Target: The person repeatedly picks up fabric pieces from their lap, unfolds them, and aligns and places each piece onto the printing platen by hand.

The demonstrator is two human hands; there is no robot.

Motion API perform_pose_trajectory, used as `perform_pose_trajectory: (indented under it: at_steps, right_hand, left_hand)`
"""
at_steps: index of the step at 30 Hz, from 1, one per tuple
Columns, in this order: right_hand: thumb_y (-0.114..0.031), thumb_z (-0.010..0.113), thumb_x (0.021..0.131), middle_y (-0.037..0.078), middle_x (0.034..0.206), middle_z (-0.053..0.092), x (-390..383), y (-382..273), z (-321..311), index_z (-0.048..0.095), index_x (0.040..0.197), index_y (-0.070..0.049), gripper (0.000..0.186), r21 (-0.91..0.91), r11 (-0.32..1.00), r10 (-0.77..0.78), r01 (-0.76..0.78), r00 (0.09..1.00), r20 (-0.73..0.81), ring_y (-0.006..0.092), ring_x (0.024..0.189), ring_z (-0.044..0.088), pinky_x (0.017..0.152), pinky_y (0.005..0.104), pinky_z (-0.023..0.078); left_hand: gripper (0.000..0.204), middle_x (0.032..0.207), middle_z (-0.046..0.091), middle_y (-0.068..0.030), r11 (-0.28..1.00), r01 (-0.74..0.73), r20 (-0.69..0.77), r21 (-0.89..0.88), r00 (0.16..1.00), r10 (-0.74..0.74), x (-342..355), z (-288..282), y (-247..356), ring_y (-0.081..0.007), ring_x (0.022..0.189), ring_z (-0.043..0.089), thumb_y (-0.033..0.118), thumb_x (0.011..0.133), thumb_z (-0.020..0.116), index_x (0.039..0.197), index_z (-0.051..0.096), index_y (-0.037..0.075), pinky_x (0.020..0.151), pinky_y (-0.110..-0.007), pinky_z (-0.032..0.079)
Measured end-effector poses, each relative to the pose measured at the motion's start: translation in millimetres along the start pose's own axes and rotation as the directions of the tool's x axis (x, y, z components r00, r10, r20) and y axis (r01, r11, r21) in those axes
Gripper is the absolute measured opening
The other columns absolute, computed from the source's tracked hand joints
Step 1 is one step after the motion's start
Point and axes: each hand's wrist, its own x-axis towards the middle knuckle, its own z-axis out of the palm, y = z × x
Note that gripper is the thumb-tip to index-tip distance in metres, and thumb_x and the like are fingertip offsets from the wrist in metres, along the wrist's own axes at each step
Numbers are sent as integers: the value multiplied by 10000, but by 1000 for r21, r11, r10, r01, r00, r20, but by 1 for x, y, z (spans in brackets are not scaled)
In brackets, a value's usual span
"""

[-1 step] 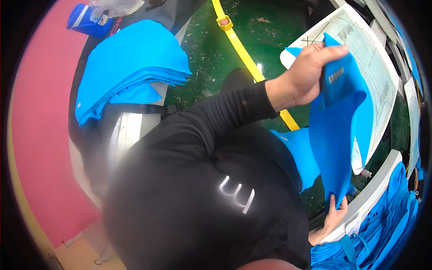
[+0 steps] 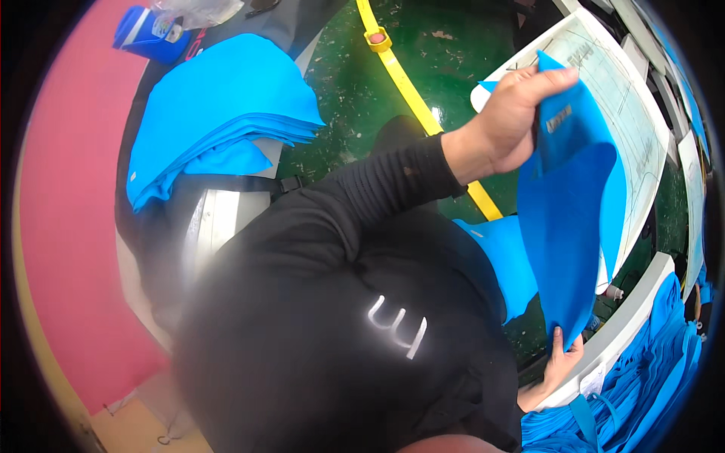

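A bright blue fabric piece (image 2: 563, 234) with a small pale label hangs stretched between my two hands, bowed open along its length. My left hand (image 2: 513, 117), in a black sleeve, pinches its upper end with the thumb on top. Lower down, my right hand (image 2: 560, 364) grips the bottom end between thumb and fingers; that forearm is mostly hidden by my dark clothing. Another blue piece (image 2: 502, 260) lies by my thigh, behind the held one. On the left is a stack of blue fabric pieces (image 2: 226, 90), its layered edges facing right.
Behind the fabric stands a white board (image 2: 642, 143) marked with dark lines. At the lower right, a white-edged bin (image 2: 615, 343) holds many blue pieces (image 2: 634, 400). A yellow strap (image 2: 411, 87) crosses the green floor (image 2: 340, 90). A blue mug (image 2: 155, 36) stands upper left near a pink surface (image 2: 68, 226).
My left hand has shifted slightly left and up with the upper end of the blue fabric piece. The right hand keeps its place and hold.
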Motion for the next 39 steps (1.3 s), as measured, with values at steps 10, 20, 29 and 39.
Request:
perform_pose_trajectory:
  at_steps: [10,20,29,39]
  right_hand:
    - [-39,621,852,-3,815,492,11,11,-17,531,849,-23,90,47,985,-148,168,947,-284,67,743,442,679,184,340]
    - [-47,603,852,8,771,484,29,13,-41,495,906,-49,121,138,954,-139,266,800,-584,81,659,465,558,199,373]
    - [-100,455,936,164,715,608,49,-44,-67,415,1022,-44,110,349,783,-210,515,747,-631,163,527,550,495,231,434]
    - [-194,446,890,53,773,527,99,-38,-90,433,796,-88,142,530,633,-278,564,805,-524,142,733,519,684,252,415]
  left_hand:
    - [180,834,630,-48,997,-56,-156,53,986,63,-5,-11,40,-163,779,610,282,883,549,912,559,105,751,-330,491]
    - [214,873,644,-92,991,19,-166,132,986,4,3,-22,39,-227,826,629,251,902,518,948,593,55,777,-378,510]
    - [422,1158,578,-138,749,-14,-197,663,961,193,11,-52,67,-242,1012,587,249,897,577,1224,473,5,918,-382,451]
    - [414,1145,574,-170,748,44,-171,663,981,94,37,-31,93,-241,1009,589,226,900,570,1218,470,-19,846,-370,502]
